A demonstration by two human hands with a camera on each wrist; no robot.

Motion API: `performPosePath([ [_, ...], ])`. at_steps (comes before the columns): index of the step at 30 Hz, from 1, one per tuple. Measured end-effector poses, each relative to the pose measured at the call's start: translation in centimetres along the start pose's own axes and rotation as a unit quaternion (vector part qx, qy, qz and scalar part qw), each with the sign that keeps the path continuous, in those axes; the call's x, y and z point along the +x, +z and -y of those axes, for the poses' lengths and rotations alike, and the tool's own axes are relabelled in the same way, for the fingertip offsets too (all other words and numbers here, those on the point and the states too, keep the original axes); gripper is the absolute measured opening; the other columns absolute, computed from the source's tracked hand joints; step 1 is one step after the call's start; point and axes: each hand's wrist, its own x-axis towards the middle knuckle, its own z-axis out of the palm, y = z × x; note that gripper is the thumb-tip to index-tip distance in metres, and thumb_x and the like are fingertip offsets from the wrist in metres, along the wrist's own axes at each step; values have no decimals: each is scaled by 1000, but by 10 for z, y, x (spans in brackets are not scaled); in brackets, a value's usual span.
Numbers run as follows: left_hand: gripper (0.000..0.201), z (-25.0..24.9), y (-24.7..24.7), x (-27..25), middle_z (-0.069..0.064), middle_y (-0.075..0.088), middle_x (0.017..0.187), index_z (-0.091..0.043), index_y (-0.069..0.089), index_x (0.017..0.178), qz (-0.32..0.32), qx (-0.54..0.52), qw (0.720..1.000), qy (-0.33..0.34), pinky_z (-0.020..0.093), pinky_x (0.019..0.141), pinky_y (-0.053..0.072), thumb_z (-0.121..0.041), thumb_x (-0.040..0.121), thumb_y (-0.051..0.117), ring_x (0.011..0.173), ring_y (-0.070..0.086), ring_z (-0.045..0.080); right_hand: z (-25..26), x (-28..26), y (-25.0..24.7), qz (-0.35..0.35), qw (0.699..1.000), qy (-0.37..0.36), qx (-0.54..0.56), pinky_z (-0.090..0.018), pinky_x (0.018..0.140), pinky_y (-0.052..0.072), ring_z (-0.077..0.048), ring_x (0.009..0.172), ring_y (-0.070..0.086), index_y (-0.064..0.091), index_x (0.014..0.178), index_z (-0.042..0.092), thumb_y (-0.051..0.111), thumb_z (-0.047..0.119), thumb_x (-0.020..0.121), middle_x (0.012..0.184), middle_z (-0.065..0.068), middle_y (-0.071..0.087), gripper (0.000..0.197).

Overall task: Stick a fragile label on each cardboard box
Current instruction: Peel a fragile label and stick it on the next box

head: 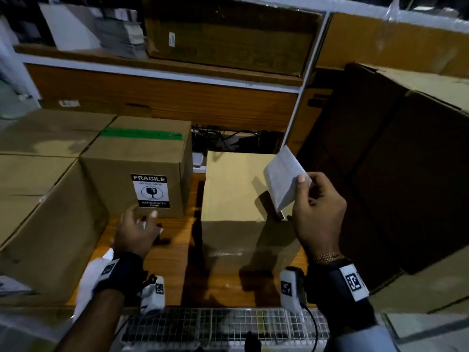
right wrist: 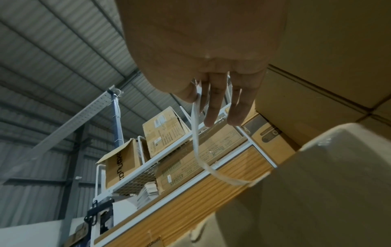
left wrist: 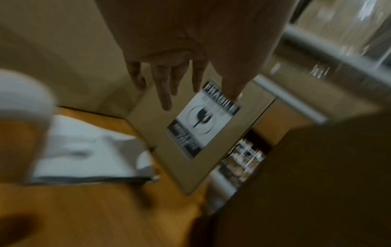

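Right hand: the right hand [head: 318,212] is raised over the near right part of the plain box, thumb and fingers pinching a white label sheet [head: 285,177] by its lower right corner.
Label sheet: its blank, pale side faces the head camera; it tilts up and to the far left from the pinch. In the right wrist view it shows edge-on as a thin curved strip [right wrist: 197,133] hanging from the fingertips.
Left hand: the left hand [head: 138,231] hovers just near of the labelled box, fingers spread and loosely bent, close to the lower edge of the stuck label. A small white scrap seems to sit at its fingers in the head view; whether they pinch it cannot be told.
Labelled box: the cardboard box [head: 142,158] with green tape across its top stands at centre left on the counter [head: 165,262]; a black-and-white FRAGILE label [head: 151,191] is stuck on its near face.
Plain box: the unlabelled box [head: 233,189] stands just right of the labelled one, apart by a narrow gap, under the right hand.
Left side: larger cardboard boxes [head: 38,199] sit against the labelled box.
Right side: a big dark carton [head: 406,161] stands beside the plain box.
Far side: a shelf [head: 165,74] holds more cartons.
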Motion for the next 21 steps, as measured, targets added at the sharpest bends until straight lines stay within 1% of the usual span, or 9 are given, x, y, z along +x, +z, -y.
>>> performPosePath([
  [2, 48, -38, -15, -10, 1, 68, 119, -34, 62, 122, -35, -87, 992, 83, 50, 91, 56, -68, 89, 55, 106, 65, 25, 2, 2, 4, -10, 1000, -15, -3, -31, 54, 61, -5, 88, 67, 64, 106, 21, 49, 44, 107, 103, 5, 67, 27],
  [4, 27, -85, -29, -24, -6, 71, 104, -30, 66, 110, -30, -122, 979, 163, 43, 81, 58, -53, 99, 56, 94, 66, 17, 5, 5, 8, -20, 999, -39, -7, -37, 58, 61, -12, 90, 68, 66, 108, 21, 49, 45, 107, 103, 3, 67, 29],
  [7, 32, -157, -39, -46, -9, 74, 92, -25, 70, 104, 59, -141, 965, 214, 30, 66, 51, -52, 102, 53, 76, 65, 8, 11, 7, 14, -43, 995, -91, -9, -43, 64, 60, -15, 91, 66, 68, 107, 18, 59, 34, 105, 101, 12, 60, 18],
  [9, 41, -185, -34, -51, -7, 75, 90, -25, 72, 98, 145, -154, 958, 195, 34, 68, 56, -60, 99, 52, 76, 67, 10, 14, 7, 17, -55, 990, -128, -12, -45, 68, 58, -16, 93, 65, 70, 105, 16, 65, 25, 103, 99, 11, 61, 11],
  [11, 46, -196, -26, -50, -6, 76, 91, -24, 72, 97, 199, -160, 951, 175, 43, 74, 60, -64, 97, 50, 76, 68, 13, 16, 6, 19, -44, 986, -160, -25, -45, 74, 56, -16, 95, 63, 71, 103, 14, 68, 19, 100, 100, 4, 69, 7],
  [14, 55, -212, -19, -53, -2, 79, 94, -21, 70, 110, 280, -180, 932, 140, 46, 83, 59, -68, 96, 45, 76, 71, 19, 17, 0, 23, 5, 978, -200, -51, -40, 90, 54, -18, 104, 63, 75, 108, 13, 69, 20, 99, 108, -1, 74, 14],
  [15, 60, -220, -19, -55, -2, 79, 95, -21, 67, 116, 305, -172, 928, 129, 44, 80, 57, -70, 95, 41, 77, 73, 20, 17, -3, 24, 20, 975, -214, -63, -38, 94, 52, -20, 108, 64, 76, 110, 13, 68, 23, 98, 112, -2, 74, 17],
  [18, 61, -237, -19, -62, -3, 79, 100, -24, 65, 122, 326, -168, 925, 95, 30, 65, 45, -72, 95, 39, 75, 76, 15, 13, -6, 25, 42, 964, -248, -85, -36, 94, 52, -25, 113, 63, 78, 111, 14, 68, 29, 99, 116, -4, 74, 22],
  [21, 44, -241, -14, -62, -5, 76, 108, -23, 68, 117, 294, -187, 934, 74, 29, 63, 45, -59, 94, 60, 77, 77, 18, 7, -3, 22, 46, 958, -269, -88, -37, 89, 54, -26, 114, 63, 79, 110, 14, 71, 32, 98, 117, -4, 74, 23],
])
